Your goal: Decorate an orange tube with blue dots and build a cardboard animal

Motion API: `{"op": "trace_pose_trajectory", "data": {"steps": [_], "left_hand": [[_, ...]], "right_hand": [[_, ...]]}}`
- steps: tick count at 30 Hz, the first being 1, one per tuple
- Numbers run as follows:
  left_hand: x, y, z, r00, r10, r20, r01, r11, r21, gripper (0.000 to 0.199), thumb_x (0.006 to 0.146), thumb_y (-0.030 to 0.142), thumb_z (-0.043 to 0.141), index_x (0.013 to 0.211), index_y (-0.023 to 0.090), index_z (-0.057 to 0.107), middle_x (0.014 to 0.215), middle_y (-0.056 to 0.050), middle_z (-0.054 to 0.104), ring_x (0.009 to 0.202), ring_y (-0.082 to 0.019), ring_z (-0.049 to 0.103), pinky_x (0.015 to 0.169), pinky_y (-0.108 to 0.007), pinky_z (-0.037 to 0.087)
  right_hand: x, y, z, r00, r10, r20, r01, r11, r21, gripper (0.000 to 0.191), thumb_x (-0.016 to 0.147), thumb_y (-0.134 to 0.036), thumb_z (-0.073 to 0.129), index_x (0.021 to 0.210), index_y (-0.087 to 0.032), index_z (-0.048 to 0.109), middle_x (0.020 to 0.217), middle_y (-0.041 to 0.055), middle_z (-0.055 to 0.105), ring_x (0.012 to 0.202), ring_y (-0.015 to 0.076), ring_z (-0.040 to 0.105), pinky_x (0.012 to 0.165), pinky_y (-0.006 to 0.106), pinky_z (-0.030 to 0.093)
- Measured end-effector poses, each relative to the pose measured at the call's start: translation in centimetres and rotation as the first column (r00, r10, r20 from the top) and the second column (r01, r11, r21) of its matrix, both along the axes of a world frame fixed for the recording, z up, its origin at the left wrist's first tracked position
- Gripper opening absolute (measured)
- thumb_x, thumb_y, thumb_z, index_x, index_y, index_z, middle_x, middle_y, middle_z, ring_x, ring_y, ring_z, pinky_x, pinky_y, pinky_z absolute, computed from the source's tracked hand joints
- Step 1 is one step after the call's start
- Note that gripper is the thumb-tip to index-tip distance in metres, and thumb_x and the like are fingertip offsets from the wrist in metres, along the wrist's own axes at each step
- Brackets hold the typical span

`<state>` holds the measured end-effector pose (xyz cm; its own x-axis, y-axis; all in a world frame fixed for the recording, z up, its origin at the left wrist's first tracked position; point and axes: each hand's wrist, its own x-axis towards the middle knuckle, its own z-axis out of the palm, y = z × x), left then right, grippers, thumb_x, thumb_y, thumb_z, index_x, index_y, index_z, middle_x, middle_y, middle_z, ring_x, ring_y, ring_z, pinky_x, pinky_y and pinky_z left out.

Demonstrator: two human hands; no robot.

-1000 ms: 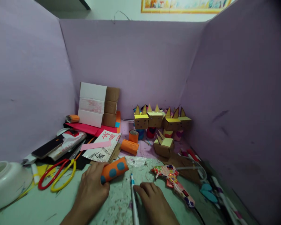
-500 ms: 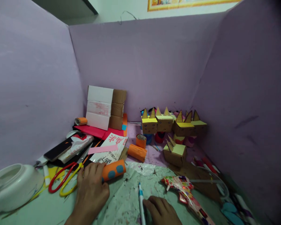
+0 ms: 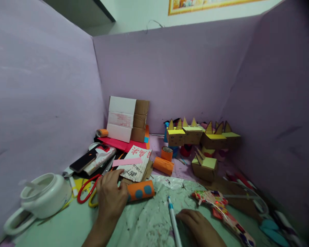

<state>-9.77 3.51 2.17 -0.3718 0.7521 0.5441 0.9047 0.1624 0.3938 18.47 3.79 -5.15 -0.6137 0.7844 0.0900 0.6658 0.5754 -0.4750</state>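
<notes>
My left hand (image 3: 111,192) is at the left end of an orange paper tube (image 3: 141,191) with blue dots. Its thumb and forefinger are apart; the thumb overlaps the tube's end, and contact is hard to tell. To the right, my right hand (image 3: 199,226) rests on the table, fingers loosely bent and nothing visible in them. Just left of its fingertips lies a white marker with a blue tip (image 3: 174,221). Red and yellow scissors (image 3: 87,195) lie beside my left hand, partly hidden by it. A pink paper strip (image 3: 127,162) lies on printed card (image 3: 136,175) beyond it.
A decorated glue gun (image 3: 222,212) lies right of my right hand. Cardboard boxes with pointed ears (image 3: 204,168) stand at the back right. Two plain orange tubes (image 3: 163,166) lie mid-table. A white pot (image 3: 45,197) stands left. Purple panels (image 3: 170,75) enclose the table.
The view has turned left, so everything appears further right. My left hand has shifted slightly left along the dotted tube, its forefinger now off it. My right hand stays beside the marker.
</notes>
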Motion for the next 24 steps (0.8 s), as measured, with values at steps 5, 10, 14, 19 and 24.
{"op": "trace_pose_trajectory", "data": {"steps": [5,10,14,19,24], "left_hand": [[-1.8,0.5,1.7,0.976,0.216,-0.004,-0.214,0.963,-0.166,0.035,0.082,0.017,0.041,0.106,0.016,0.066,0.113,-0.014,0.069,0.111,-0.031,0.058,0.098,-0.05,0.035],[-3.8,0.9,2.3,0.947,0.294,0.132,-0.248,0.927,-0.283,0.037,0.084,0.022,0.042,0.112,0.017,0.065,0.117,-0.014,0.068,0.114,-0.032,0.057,0.092,-0.045,0.041],[-4.4,1.2,2.1,0.944,0.294,0.147,-0.234,0.916,-0.327,0.036,0.083,0.023,0.041,0.109,0.017,0.067,0.114,-0.014,0.069,0.11,-0.032,0.06,0.087,-0.043,0.044],[-4.4,1.5,1.8,0.949,0.284,0.137,-0.21,0.894,-0.396,0.034,0.083,0.024,0.042,0.103,0.02,0.069,0.108,-0.013,0.072,0.106,-0.032,0.063,0.083,-0.041,0.045],[-4.5,1.5,1.7,0.952,0.287,0.111,-0.222,0.891,-0.396,0.036,0.085,0.027,0.04,0.107,0.02,0.066,0.111,-0.014,0.071,0.11,-0.032,0.061,0.086,-0.042,0.044]], "right_hand": [[-1.2,-1.2,1.5,0.983,-0.148,-0.108,0.151,0.988,0.019,0.049,0.072,-0.001,0.041,0.108,-0.02,0.068,0.115,0.0092,0.067,0.108,0.0223,0.06,0.096,0.033,0.044],[-1.5,-1.2,1.5,0.979,-0.164,-0.124,0.17,0.985,0.041,0.045,0.075,-0.001,0.04,0.103,-0.02,0.069,0.11,0.0089,0.069,0.103,0.0221,0.061,0.093,0.034,0.045],[-1.6,-1.1,1.7,0.984,-0.148,-0.096,0.152,0.988,0.036,0.047,0.072,0.001,0.04,0.103,-0.019,0.069,0.109,0.0097,0.068,0.102,0.0226,0.061,0.092,0.035,0.045],[-2.2,-1.6,2.7,0.987,-0.156,-0.047,0.158,0.987,0.033,0.051,0.07,0.005,0.038,0.104,-0.017,0.069,0.11,0.0107,0.068,0.103,0.0235,0.06,0.092,0.036,0.045],[-2.6,-1.9,3.2,0.984,-0.178,-0.002,0.178,0.984,0.02,0.053,0.067,0.007,0.039,0.104,-0.017,0.069,0.112,0.0114,0.067,0.104,0.0251,0.059,0.091,0.037,0.045]]}}
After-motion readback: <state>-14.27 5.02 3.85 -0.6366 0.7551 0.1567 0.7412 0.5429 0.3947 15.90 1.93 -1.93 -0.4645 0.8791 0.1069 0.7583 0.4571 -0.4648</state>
